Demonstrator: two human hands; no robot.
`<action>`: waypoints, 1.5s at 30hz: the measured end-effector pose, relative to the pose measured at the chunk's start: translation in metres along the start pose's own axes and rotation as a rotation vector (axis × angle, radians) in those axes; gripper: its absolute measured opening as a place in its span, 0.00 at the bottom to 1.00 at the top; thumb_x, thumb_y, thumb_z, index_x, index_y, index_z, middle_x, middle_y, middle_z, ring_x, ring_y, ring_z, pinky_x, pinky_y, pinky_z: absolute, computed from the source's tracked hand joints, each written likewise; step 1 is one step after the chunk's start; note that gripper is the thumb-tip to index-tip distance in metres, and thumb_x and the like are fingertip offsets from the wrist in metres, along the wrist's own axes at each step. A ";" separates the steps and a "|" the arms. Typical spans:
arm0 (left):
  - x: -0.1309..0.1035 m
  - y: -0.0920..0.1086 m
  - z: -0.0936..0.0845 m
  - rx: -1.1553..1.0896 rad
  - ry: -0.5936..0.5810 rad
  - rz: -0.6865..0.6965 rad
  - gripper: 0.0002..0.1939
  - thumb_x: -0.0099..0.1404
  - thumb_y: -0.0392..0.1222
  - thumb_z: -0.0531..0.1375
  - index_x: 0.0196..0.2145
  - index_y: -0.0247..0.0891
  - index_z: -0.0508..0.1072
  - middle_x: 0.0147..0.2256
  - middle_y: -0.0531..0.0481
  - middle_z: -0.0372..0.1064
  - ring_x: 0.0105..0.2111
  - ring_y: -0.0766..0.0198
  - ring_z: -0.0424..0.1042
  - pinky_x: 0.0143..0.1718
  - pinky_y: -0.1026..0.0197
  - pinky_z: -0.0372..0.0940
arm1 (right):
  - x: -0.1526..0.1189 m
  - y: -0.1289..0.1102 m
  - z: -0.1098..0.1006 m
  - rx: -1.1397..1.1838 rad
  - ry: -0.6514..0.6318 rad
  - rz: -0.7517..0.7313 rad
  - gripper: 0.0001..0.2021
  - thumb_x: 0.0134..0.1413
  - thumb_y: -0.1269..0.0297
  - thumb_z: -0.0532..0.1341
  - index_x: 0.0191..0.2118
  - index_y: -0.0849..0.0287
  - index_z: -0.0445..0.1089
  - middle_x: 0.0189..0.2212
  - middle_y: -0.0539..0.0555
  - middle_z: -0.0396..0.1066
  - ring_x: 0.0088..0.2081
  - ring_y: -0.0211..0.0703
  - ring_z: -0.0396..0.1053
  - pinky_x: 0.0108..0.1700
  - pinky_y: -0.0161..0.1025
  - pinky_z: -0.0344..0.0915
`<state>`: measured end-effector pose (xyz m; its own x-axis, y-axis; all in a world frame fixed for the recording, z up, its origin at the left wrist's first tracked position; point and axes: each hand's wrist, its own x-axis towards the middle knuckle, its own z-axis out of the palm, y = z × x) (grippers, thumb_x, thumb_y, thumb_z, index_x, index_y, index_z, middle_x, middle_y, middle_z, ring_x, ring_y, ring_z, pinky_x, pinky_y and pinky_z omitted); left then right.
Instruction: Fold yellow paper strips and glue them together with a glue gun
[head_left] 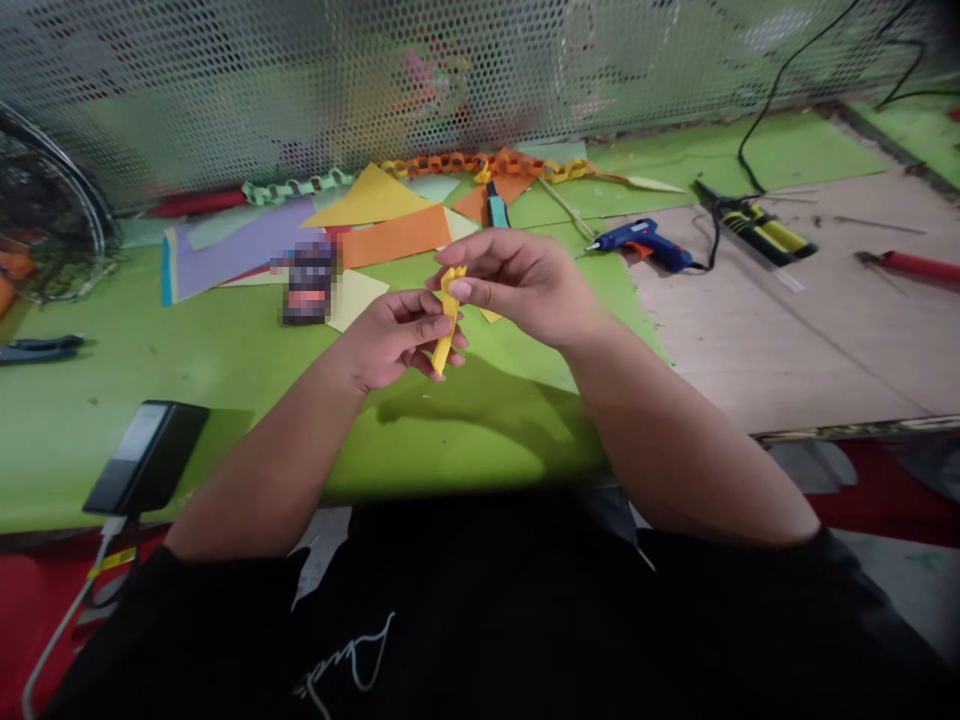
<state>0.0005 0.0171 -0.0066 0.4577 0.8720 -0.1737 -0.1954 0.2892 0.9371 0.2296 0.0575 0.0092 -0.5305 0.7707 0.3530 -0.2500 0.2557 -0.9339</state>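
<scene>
Fingers (442,322) of both hands pinch a narrow folded strip of yellow paper (448,322), held upright in the air just above the green-covered table (225,370). The left hand (394,340) grips the strip's lower half from below; the right hand (517,280) closes thumb and forefinger on its upper end. Neither hand is slack.

The strip looks thin and already creased, so too hard a pull from the upper pinch could tear it at a fold, and a loosened lower grip would likely let it spring open or drop onto the green sheet.

Behind the hands, a small yellow paper scrap (491,316) lies on the table. Farther back are loose sheets of orange paper (394,237), purple paper (240,250) and yellow paper, and a paper chain of orange and yellow links (480,163) runs along the perforated metal screen (375,70).

To the right, a blue glue gun (645,243) rests with its cord trailing; if it is hot, an elbow sweeping that way could meet the nozzle. A black phone (146,457) sits at the near left edge of the table, where a nudge from the forearm could tip it off.
</scene>
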 end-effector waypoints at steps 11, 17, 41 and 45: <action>-0.003 0.000 -0.003 -0.040 -0.124 -0.054 0.18 0.63 0.47 0.81 0.43 0.36 0.83 0.35 0.44 0.87 0.30 0.52 0.88 0.22 0.62 0.80 | 0.002 0.002 -0.002 0.063 0.013 -0.046 0.23 0.47 0.46 0.86 0.38 0.59 0.84 0.35 0.53 0.84 0.36 0.41 0.80 0.38 0.38 0.79; -0.004 0.001 -0.002 -0.043 -0.142 -0.073 0.17 0.63 0.47 0.81 0.42 0.36 0.83 0.34 0.44 0.87 0.31 0.52 0.88 0.23 0.62 0.80 | 0.001 -0.002 -0.001 0.026 0.019 -0.018 0.25 0.45 0.44 0.86 0.36 0.59 0.82 0.34 0.53 0.83 0.36 0.41 0.79 0.36 0.37 0.78; -0.004 0.000 0.003 -0.055 -0.026 -0.012 0.16 0.63 0.48 0.81 0.40 0.35 0.86 0.34 0.45 0.87 0.28 0.57 0.87 0.34 0.56 0.85 | 0.000 0.005 -0.004 0.165 -0.021 0.003 0.21 0.59 0.48 0.82 0.45 0.59 0.80 0.40 0.56 0.85 0.40 0.43 0.83 0.46 0.40 0.82; -0.002 -0.002 0.008 -0.046 0.028 0.007 0.18 0.61 0.49 0.82 0.39 0.35 0.85 0.34 0.44 0.87 0.29 0.57 0.87 0.33 0.56 0.84 | 0.001 0.005 -0.001 0.169 0.004 0.010 0.20 0.60 0.49 0.81 0.44 0.60 0.80 0.41 0.57 0.85 0.40 0.43 0.82 0.44 0.39 0.82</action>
<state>0.0068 0.0119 -0.0058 0.4315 0.8846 -0.1767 -0.2387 0.3008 0.9233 0.2289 0.0604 0.0047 -0.5309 0.7748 0.3432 -0.3775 0.1463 -0.9144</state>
